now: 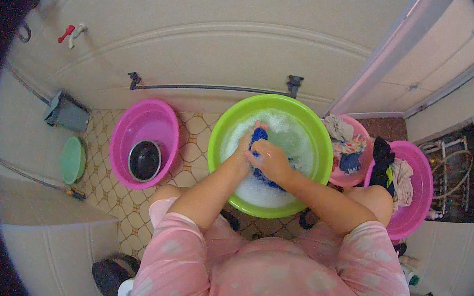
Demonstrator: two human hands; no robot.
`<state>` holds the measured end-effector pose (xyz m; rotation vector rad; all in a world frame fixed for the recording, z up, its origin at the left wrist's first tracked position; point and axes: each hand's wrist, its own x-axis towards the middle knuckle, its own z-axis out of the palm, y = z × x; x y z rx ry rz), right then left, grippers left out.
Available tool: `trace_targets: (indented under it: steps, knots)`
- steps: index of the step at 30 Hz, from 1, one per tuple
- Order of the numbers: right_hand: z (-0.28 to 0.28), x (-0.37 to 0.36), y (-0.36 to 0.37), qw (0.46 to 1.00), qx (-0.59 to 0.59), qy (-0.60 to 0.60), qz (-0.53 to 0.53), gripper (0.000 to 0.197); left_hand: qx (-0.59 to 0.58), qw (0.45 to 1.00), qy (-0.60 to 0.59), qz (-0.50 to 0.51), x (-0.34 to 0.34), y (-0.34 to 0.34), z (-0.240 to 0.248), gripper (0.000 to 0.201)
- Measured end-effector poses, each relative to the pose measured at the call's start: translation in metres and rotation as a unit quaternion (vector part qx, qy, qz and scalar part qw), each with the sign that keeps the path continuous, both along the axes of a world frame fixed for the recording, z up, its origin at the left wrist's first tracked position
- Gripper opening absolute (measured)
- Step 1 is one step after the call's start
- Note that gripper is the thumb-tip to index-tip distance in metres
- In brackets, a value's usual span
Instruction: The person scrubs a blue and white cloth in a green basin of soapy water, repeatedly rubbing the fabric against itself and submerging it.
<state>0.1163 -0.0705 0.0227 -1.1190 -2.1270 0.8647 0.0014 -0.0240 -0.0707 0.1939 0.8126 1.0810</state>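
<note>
In front of me stands a lime-green basin holding white, foamy water. Over it both hands grip a wet blue cloth, bunched up, whose lower part hangs toward the suds; its kind of garment cannot be made out. My left hand is closed around the cloth at the left, partly covered by the other hand. Close against it, my right hand is also closed on the cloth, with bits of foam on its back.
A magenta basin with a dark round bowl stands left. Clothes fill a pale pink basin and another magenta basin at right. A pipe runs along the wall behind; a green bowl lies far left.
</note>
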Motion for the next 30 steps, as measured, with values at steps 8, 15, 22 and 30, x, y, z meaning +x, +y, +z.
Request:
trace_targets:
  steps: [8, 15, 22, 30]
  knots:
    - [-0.04, 0.027, 0.055, 0.969, 0.162, -0.18, -0.05, 0.03, -0.065, 0.997, 0.002, -0.051, 0.036, -0.027, 0.062, 0.038]
    - [-0.073, 0.041, 0.066, 0.965, -0.139, 0.0, -0.223, 0.026, 0.298, 0.684, 0.666, -0.017, 0.015, -0.009, 0.031, 0.018]
    - [-0.087, 0.043, 0.055, 0.946, -0.225, -0.222, -0.07, 0.039, 0.117, 0.853, 0.498, -0.104, 0.004, -0.011, 0.019, 0.032]
    - [-0.108, 0.036, 0.065, 0.945, -0.176, -0.116, -0.249, 0.052, -0.047, 0.992, 0.115, -0.034, 0.03, -0.01, 0.047, 0.04]
